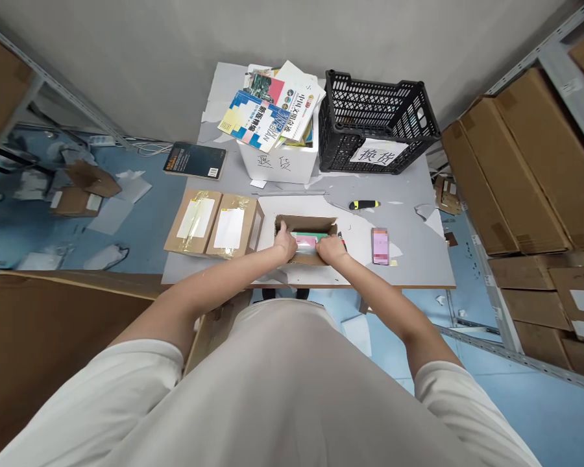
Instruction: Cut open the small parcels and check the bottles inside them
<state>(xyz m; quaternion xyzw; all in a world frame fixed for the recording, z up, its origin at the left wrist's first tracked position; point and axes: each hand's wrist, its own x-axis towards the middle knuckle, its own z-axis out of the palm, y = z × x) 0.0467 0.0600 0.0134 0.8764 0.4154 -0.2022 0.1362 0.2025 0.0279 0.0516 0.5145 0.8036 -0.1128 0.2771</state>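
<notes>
An opened cardboard box sits near the table's front edge, with a pink and green item inside it. At the box's left end, my left hand is closed on the cardboard wall, thumb pointing up. My right hand is at the right part of the box, its fingers curled over the right end of the contents; what they grip is hidden. Two taped boxes, one beside the other, stand to the left. A phone lies to the right, and a black and yellow cutter lies behind it.
Behind stand a white bin heaped with books and a black crate. A dark book overhangs the table's left edge. Shelves with cartons flank the right side; a large carton is at lower left.
</notes>
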